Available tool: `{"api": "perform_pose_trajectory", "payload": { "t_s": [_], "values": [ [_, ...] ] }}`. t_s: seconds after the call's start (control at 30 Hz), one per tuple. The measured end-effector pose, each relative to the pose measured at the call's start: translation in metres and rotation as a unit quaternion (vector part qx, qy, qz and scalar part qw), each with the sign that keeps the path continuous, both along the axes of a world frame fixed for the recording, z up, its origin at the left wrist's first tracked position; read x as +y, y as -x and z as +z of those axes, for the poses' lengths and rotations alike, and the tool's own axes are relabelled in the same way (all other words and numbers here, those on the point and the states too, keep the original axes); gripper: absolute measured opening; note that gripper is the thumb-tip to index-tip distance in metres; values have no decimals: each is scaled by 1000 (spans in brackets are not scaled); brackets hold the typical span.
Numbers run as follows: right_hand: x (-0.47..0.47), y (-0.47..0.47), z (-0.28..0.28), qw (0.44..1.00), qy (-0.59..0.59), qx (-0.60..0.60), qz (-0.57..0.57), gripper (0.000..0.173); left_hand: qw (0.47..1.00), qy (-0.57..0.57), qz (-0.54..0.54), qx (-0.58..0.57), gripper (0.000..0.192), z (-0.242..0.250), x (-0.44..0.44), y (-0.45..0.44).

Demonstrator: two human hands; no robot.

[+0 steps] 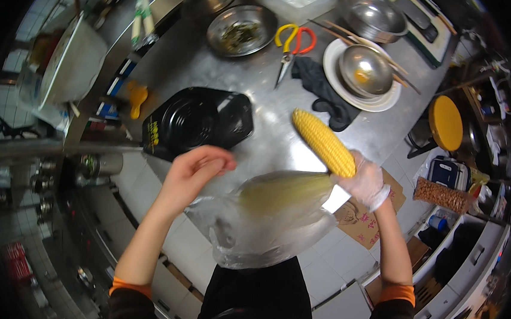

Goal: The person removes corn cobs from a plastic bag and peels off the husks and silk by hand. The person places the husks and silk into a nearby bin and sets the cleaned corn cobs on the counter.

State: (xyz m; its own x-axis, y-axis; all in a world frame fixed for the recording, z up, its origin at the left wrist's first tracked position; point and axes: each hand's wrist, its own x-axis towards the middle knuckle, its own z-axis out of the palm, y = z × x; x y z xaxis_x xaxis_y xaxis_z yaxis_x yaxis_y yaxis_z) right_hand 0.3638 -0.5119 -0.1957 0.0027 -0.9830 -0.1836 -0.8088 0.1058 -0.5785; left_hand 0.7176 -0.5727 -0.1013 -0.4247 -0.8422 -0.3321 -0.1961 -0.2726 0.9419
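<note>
In my right hand (364, 179), which wears a clear plastic glove, is the thick end of a yellow corn cob (324, 142). The bare cob slants up and left over the metal table (274, 154). Just below it lies a clear plastic bag (271, 239) at the table's near edge, with something long and yellow-green (286, 191) inside, too blurred to name. My left hand (200, 168) is bare, its fingers curled in against the thumb, and I see nothing in it. It hovers between the bag and a black plastic tray (200, 117).
Yellow-and-red-handled scissors (288, 52) and a dark cloth (323, 93) lie farther back. Near them stand a metal bowl with dark leafy bits (243, 30) and a white bowl (330, 71) holding a smaller metal bowl (366, 71) with chopsticks across. A yellow stool (446, 123) stands right.
</note>
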Motion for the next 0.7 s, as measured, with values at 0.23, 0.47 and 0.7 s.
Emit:
{"api": "perform_pose_trajectory", "payload": {
  "t_s": [0.23, 0.47, 0.7],
  "values": [
    [-29, -25, -11, 981, 127, 136, 46, 48, 989, 63, 86, -104, 15, -18, 111, -39],
    [-27, -24, 14, 963, 91, 248, 42, 48, 851, 407, -198, -266, 32, -84, 102, 17],
    [38, -24, 38, 985, 131, -99, -47, 23, 796, 414, -184, -402, 42, -109, 89, 57]
  ]
}}
